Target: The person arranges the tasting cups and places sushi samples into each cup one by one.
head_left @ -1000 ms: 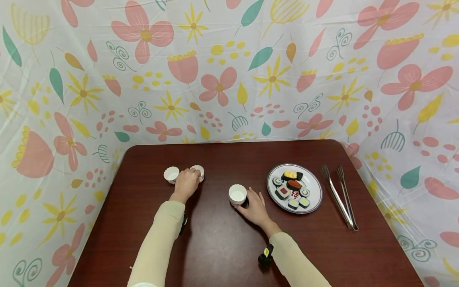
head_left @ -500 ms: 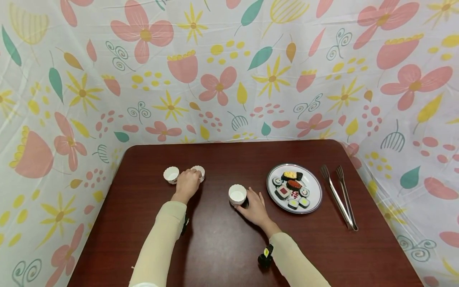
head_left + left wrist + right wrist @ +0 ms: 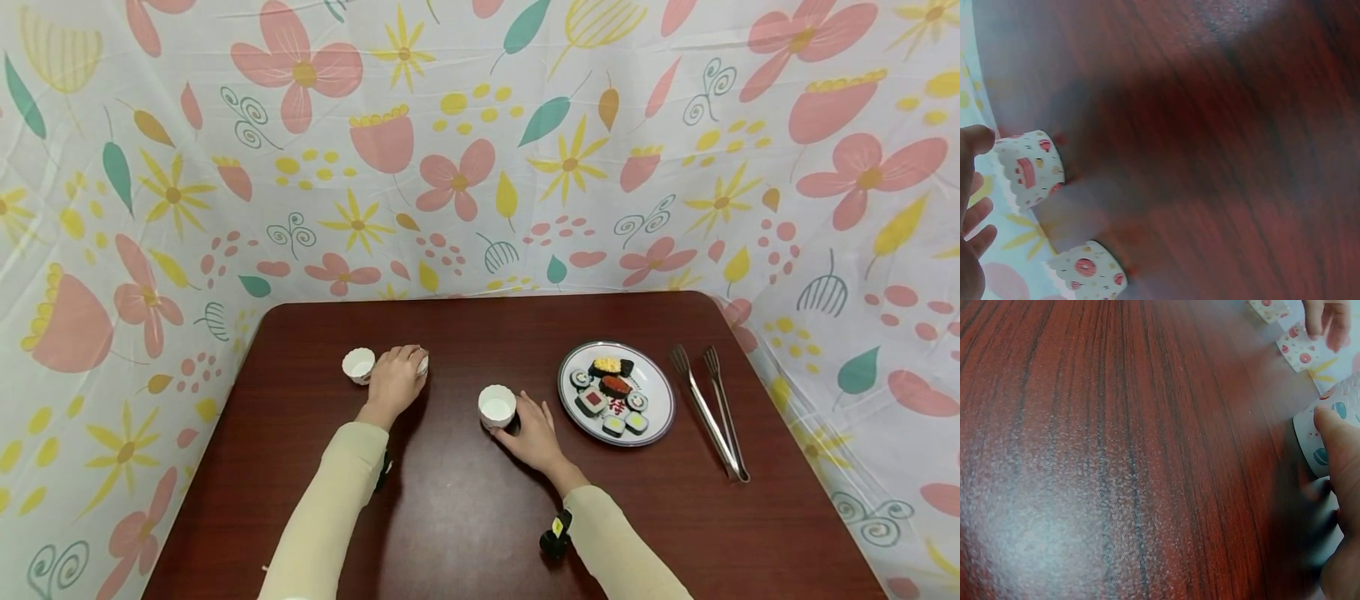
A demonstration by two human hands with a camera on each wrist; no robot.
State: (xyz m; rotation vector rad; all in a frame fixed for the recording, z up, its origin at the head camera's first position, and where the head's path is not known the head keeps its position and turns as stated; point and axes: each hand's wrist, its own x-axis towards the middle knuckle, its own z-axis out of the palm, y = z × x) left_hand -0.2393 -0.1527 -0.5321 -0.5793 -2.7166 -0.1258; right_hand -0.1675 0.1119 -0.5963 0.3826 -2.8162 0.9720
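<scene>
My left hand [image 3: 396, 381] is over a white paper cupcake liner [image 3: 423, 367], hiding most of it in the head view. In the left wrist view its thumb [image 3: 982, 139] is at the rim of that printed liner [image 3: 1029, 169], while its fingers [image 3: 979, 215] hang loosely. A second liner [image 3: 358, 365] stands to the left of this hand. My right hand [image 3: 536, 437] holds a third liner [image 3: 497, 407] upright from its right side. Its thumb [image 3: 1335, 434] lies on the liner's printed wall [image 3: 1310, 434] in the right wrist view.
Right of my right hand lies a round plate [image 3: 573, 367] with several sushi pieces [image 3: 615, 386]. Metal tongs [image 3: 712, 412] rest beyond it near the right side. The brown table [image 3: 465, 517] backs onto a flowered cloth [image 3: 480, 167].
My left hand has shifted slightly right and farther over its liner, covering more of it. My right hand and its liner look unmoved.
</scene>
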